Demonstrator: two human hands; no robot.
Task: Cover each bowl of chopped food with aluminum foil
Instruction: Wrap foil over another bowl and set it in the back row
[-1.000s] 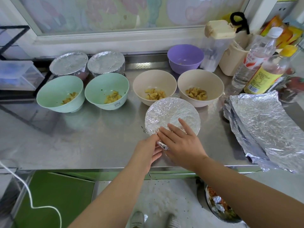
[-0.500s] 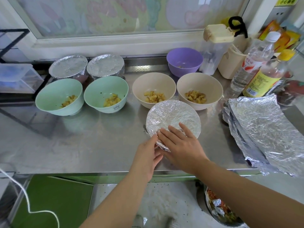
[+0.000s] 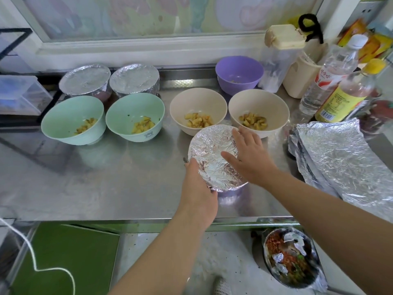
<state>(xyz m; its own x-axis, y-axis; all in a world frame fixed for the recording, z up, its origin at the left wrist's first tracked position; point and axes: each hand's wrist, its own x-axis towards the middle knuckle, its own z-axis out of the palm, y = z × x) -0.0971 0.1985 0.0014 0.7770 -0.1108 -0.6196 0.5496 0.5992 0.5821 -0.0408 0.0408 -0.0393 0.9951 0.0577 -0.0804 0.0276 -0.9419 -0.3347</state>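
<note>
Left hand (image 3: pixel 200 188) cups the foil-covered bowl (image 3: pixel 212 158) at its near-left rim; right hand (image 3: pixel 248 156) lies spread flat on the foil. Clear bottle (image 3: pixel 331 75) has a red-white label and the yellow-label bottle (image 3: pixel 340 99) a barcode; writing unreadable.

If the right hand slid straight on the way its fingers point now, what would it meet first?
The right hand lies flat on the foil-covered bowl, fingers pointing away and slightly left. Going straight on, it would probably first meet the left beige bowl at its near rim, though the depth there is unclear.
</note>
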